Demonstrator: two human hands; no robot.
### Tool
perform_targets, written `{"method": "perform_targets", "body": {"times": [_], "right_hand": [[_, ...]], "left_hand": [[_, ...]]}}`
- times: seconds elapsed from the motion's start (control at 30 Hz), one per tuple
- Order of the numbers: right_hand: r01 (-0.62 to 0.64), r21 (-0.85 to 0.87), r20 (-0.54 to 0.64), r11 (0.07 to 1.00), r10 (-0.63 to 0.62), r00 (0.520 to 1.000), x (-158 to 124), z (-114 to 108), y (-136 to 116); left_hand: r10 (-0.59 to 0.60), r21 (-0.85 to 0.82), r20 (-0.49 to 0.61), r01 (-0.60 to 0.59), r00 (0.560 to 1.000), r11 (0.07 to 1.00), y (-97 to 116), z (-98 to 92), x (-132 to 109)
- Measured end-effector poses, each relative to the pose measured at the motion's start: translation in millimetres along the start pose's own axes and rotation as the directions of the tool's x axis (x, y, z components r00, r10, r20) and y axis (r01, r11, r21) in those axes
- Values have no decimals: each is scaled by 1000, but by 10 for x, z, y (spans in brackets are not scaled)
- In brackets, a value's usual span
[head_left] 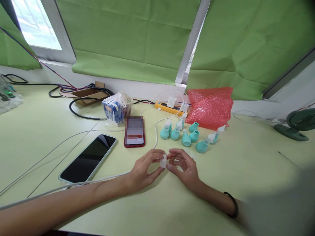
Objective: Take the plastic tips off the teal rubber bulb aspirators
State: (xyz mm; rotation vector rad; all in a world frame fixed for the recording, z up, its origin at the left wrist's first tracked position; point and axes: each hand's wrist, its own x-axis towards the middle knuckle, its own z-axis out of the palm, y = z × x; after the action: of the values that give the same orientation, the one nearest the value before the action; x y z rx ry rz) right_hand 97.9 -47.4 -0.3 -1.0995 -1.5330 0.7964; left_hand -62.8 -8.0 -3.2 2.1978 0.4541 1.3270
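My left hand [144, 170] and my right hand [183, 167] meet over the pale green table [221, 183], fingertips pinched together on a small clear plastic piece [163, 161]. Just beyond them lies a cluster of several teal rubber bulbs [186, 134], some fitted with clear plastic tips, some without. A black band circles my right wrist.
A dark phone [89, 159] lies left of my hands and a red phone [134, 132] behind it. White cables cross the table. A bagged blue carton [115, 109], a yellow power strip [169, 108], red bubble wrap [210, 106] and a small green fan [296, 123] stand farther back.
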Motion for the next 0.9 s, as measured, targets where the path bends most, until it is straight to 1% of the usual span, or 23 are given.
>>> {"method": "perform_targets", "body": {"times": [0.03, 0.1, 0.23, 0.37, 0.53, 0.67, 0.73, 0.8, 0.9], "right_hand": [[-1, -23, 36, 1000, 2, 999, 3, -7, -10], [39, -98, 105, 994, -28, 994, 7, -22, -34], [145, -231, 179, 962, -104, 978, 26, -36, -78], [146, -256, 204, 956, -94, 974, 50, -39, -92], [115, -217, 239, 969, -61, 969, 71, -71, -79], [117, -191, 228, 975, -72, 971, 84, -78, -42], [164, -196, 185, 967, -127, 974, 80, -61, -27], [236, -236, 138, 943, -208, 968, 67, -38, -19], [319, -300, 135, 899, -291, 947, 37, -17, -15]], "left_hand": [[51, 6, 6, -51, 999, 999, 6, -5, 5], [122, 16, 23, -122, 992, 992, 11, -13, 13], [191, 40, 38, -192, 981, 981, -2, -4, 16], [220, 45, 54, -222, 974, 974, -20, 18, -4], [224, 39, 96, -229, 970, 973, -35, 18, -27], [251, 63, 149, -263, 956, 963, -10, -4, -23], [242, 92, 169, -260, 955, 961, 16, -14, -11], [222, 130, 178, -247, 959, 960, 39, -21, 3], [192, 153, 198, -223, 961, 963, 48, -20, 16]]}}
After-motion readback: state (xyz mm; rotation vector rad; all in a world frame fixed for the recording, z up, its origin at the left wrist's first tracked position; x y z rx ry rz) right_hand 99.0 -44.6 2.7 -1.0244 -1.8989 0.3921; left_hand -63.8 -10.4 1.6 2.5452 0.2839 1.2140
